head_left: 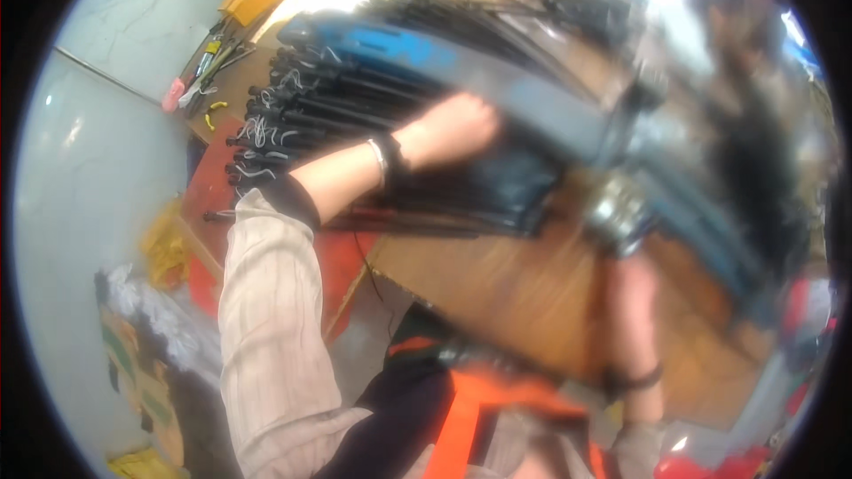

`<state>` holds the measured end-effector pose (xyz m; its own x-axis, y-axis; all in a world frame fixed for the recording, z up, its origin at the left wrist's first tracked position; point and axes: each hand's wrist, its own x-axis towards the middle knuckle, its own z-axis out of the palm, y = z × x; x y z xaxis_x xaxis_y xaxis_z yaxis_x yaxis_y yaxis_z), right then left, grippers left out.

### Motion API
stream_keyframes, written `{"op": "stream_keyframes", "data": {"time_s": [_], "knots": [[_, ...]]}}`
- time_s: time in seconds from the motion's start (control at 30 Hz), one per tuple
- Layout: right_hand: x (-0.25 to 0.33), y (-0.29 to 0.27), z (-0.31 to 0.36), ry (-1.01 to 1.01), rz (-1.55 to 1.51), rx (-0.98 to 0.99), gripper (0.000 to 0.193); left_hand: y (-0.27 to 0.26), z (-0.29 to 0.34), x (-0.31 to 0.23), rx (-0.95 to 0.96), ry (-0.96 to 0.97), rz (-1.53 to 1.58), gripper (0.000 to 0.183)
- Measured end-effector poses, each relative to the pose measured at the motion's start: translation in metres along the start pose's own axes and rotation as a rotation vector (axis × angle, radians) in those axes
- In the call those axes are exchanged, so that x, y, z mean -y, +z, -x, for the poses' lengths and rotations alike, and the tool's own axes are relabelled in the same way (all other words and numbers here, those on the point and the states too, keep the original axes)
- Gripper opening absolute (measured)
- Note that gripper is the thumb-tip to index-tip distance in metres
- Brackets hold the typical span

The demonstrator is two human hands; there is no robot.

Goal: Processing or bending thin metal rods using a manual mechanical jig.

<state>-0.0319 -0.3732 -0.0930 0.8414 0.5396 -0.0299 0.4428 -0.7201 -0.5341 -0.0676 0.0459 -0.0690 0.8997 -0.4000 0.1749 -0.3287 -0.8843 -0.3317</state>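
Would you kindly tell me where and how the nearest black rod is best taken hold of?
The nearest black rod is probably best taken along its shaft, from the near side: it lies crosswise, long and slim, with no rod in front; white cords bunch at the left ends.

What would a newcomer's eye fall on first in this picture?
Probably the long, blurred blue-and-grey bar, slanting down rightward across the upper middle. Around the left hand lies a row of black rods with white loops at their left ends. A bright orange strap stands out at bottom centre.
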Motion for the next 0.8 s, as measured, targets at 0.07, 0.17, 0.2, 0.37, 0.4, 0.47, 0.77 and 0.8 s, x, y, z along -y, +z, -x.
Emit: {"op": "stream_keyframes", "data": {"time_s": [0.07, 0.17, 0.2, 0.37, 0.4, 0.47, 0.77, 0.8], "knots": [[0.004, -0.008, 0.009, -0.19, 0.071, -0.118, 0.016, -0.013, 0.002, 0.006, 0.032, 0.094, 0.142, 0.013], [0.019, -0.01, 0.018, -0.248, 0.01, -0.019, 0.021, -0.036, 0.009, 0.008, 0.004, 0.158, 0.146, 0.036], [0.026, -0.008, 0.02, -0.225, -0.029, 0.03, 0.023, -0.043, 0.01, 0.008, -0.007, 0.182, 0.179, 0.043], [0.052, -0.003, 0.026, -0.241, -0.142, -0.068, 0.016, -0.062, 0.014, 0.009, 0.27, 0.061, 0.441, 0.044], [0.055, -0.005, 0.027, -0.207, -0.165, -0.059, 0.016, -0.065, 0.015, 0.012, 0.255, 0.048, 0.429, 0.044], [0.057, -0.009, 0.027, -0.166, -0.201, -0.029, 0.016, -0.07, 0.017, 0.02, 0.193, 0.105, 0.404, 0.043], [0.055, -0.005, 0.03, -0.048, -0.431, 0.041, 0.018, -0.075, 0.013, -0.056, -0.028, 0.256, 0.466, 0.036], [0.055, -0.003, 0.033, 0.004, -0.421, 0.036, 0.018, -0.077, 0.011, -0.066, -0.058, 0.231, 0.473, 0.036]]}}
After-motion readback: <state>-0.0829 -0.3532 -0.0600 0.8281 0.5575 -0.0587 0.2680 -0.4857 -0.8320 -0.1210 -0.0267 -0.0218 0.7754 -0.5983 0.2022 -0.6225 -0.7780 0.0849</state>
